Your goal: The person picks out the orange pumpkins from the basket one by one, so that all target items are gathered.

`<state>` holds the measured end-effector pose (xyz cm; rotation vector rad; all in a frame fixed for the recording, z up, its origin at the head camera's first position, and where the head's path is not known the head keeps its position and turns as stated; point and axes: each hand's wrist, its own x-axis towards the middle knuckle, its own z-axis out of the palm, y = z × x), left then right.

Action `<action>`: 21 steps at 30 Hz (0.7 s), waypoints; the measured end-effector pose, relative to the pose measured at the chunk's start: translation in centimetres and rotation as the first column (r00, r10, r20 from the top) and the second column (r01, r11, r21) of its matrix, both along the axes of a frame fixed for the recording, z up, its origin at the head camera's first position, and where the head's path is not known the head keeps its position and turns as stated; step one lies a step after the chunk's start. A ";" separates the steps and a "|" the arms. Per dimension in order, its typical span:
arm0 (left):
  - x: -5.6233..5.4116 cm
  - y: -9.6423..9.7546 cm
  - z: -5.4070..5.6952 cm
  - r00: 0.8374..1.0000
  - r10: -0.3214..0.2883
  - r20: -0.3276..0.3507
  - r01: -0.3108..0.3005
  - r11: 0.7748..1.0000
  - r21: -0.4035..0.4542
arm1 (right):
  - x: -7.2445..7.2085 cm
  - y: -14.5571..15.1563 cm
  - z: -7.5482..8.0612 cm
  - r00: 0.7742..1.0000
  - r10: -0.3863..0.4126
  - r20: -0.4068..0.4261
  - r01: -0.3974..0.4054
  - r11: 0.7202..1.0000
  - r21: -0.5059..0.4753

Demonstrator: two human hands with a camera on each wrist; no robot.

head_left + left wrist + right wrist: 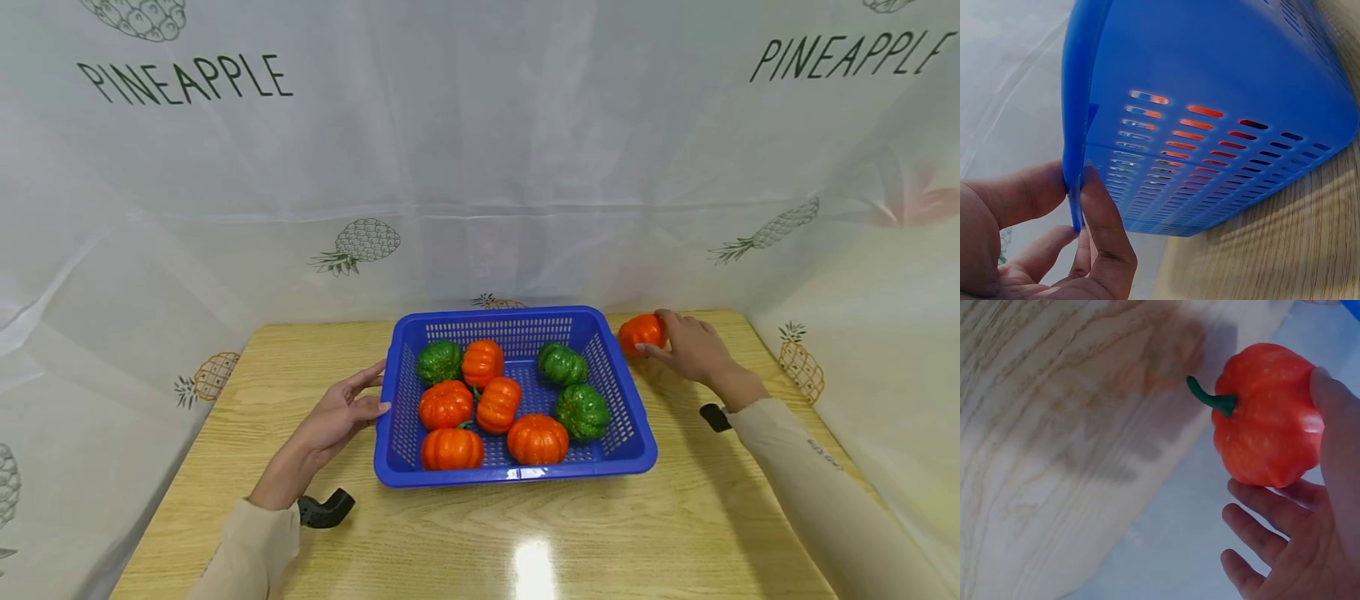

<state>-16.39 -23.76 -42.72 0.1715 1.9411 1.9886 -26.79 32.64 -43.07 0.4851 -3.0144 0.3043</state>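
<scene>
My left hand (341, 417) pinches the left rim of a blue plastic basket (517, 476), thumb on one side and fingers on the other, as the left wrist view shows. Inside the basket lie several orange pumpkins (537, 439) and 3 green pumpkins (582, 412). Just beyond the basket's right rim, my right hand (693, 348) holds another orange pumpkin (1269, 415) between thumb and fingers. A dark green stem (1213, 400) sticks out of it. In the right wrist view the pumpkin seems raised off the table, its shadow falling on the wood.
A light wooden table (420, 542) bears the basket near its back edge. White sheeting (480, 150) printed with pineapples hangs behind the table and along both sides. Black wrist devices (326, 509) show at both sleeves.
</scene>
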 end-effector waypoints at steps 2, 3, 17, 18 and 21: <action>0.0 0.0 0.0 1.000 0.000 -0.001 0.000 1.000 0.000 | 0.0 0.0 -0.1 1.000 0.006 0.005 -0.006 1.000 0.004; 0.0 0.0 0.0 1.000 0.001 -0.003 -0.001 1.000 0.000 | 0.0 0.0 -0.2 1.000 0.009 0.008 -0.009 1.000 0.003; 0.0 0.0 -0.1 1.000 -0.002 -0.001 0.002 1.000 -0.001 | 0.1 -0.2 -0.2 0.999 -0.001 0.040 0.000 0.999 0.042; 0.0 0.0 -0.1 1.000 -0.002 -0.001 0.002 1.000 -0.001 | 0.3 -0.3 0.0 0.999 0.000 0.036 -0.002 0.999 0.046; -0.1 0.0 -0.1 1.000 -0.002 -0.003 0.002 1.000 -0.001 | 0.7 -0.6 1.0 1.000 0.004 0.022 -0.005 0.999 0.051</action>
